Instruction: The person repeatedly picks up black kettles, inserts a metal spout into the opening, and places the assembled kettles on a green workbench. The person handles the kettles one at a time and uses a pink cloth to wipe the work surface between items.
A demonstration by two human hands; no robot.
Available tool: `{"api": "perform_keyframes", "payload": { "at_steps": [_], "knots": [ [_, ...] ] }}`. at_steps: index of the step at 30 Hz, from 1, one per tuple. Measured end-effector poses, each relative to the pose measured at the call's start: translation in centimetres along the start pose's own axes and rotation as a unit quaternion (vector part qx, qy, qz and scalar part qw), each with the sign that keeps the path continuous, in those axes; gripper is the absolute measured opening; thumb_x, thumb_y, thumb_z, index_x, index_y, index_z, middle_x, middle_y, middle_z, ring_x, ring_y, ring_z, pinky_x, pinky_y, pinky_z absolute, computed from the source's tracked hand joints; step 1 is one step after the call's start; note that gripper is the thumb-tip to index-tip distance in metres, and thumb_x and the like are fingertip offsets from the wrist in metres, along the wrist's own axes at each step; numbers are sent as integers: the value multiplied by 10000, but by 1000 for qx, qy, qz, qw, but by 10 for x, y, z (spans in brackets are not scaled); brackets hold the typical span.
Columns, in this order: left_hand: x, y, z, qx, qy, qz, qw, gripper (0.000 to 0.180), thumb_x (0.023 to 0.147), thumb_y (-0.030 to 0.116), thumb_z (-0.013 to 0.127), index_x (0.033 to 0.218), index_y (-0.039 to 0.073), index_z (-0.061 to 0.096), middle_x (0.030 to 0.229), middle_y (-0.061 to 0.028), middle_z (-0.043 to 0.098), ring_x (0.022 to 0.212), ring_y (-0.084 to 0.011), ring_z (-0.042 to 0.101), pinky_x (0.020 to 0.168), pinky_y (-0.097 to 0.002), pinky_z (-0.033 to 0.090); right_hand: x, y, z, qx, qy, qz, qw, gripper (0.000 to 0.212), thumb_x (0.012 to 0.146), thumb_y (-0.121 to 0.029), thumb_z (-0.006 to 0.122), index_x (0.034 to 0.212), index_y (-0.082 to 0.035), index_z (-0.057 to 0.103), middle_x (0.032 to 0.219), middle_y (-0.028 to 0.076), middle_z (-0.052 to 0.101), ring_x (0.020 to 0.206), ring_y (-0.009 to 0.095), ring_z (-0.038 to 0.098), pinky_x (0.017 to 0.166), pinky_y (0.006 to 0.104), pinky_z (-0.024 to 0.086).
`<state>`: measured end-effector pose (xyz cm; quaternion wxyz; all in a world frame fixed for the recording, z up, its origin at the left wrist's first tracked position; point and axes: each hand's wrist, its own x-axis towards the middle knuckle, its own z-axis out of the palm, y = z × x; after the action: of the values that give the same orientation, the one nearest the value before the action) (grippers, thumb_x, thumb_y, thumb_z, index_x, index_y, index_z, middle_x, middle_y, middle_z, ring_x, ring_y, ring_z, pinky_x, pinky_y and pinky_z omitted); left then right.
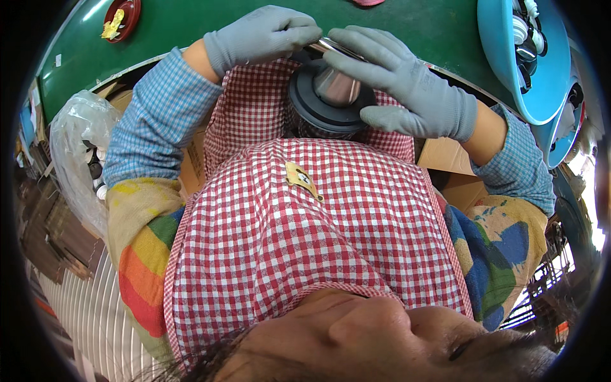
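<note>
Your left hand (262,38) curls its fingers tight at a shiny metal edge (328,46) — whether gripping, I cannot tell. Below and right of those sits a silver cone (337,88) on a black disc (310,100) — your right hand (408,86) splays its fingers alongside.

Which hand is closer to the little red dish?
The left. The left hand is to the right of the red dish, across a stretch of green table; the right hand is farther right, beyond the left hand.
</note>
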<state>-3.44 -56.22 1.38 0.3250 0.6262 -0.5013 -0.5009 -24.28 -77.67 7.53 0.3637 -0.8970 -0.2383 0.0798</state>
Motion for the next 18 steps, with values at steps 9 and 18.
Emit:
{"api": "perform_keyframes", "payload": {
  "at_steps": [9, 18],
  "knots": [
    [47, -13, 19, -51, -54, -110, 991, 329, 997, 295, 583, 983, 4, 734, 872, -110, 713, 789, -187, 663, 721, -341, 531, 14, -30, 15, 84, 6, -24, 996, 930, 883, -653, 568, 1566, -45, 397, 1579, 241, 382, 1465, 443, 340, 1205, 597, 242],
    [35, 11, 38, -179, 486, 163, 840, 223, 1004, 112, 555, 1162, 38, 694, 1110, -150, 693, 1006, -256, 678, 863, -365, 548, 18, -9, 44, 590, 205, 52, 779, 909, 1025, -739, 221, 1648, -77, 192, 1628, 190, 349, 1446, 305, 449, 1216, 415, 344]
  ]
}}
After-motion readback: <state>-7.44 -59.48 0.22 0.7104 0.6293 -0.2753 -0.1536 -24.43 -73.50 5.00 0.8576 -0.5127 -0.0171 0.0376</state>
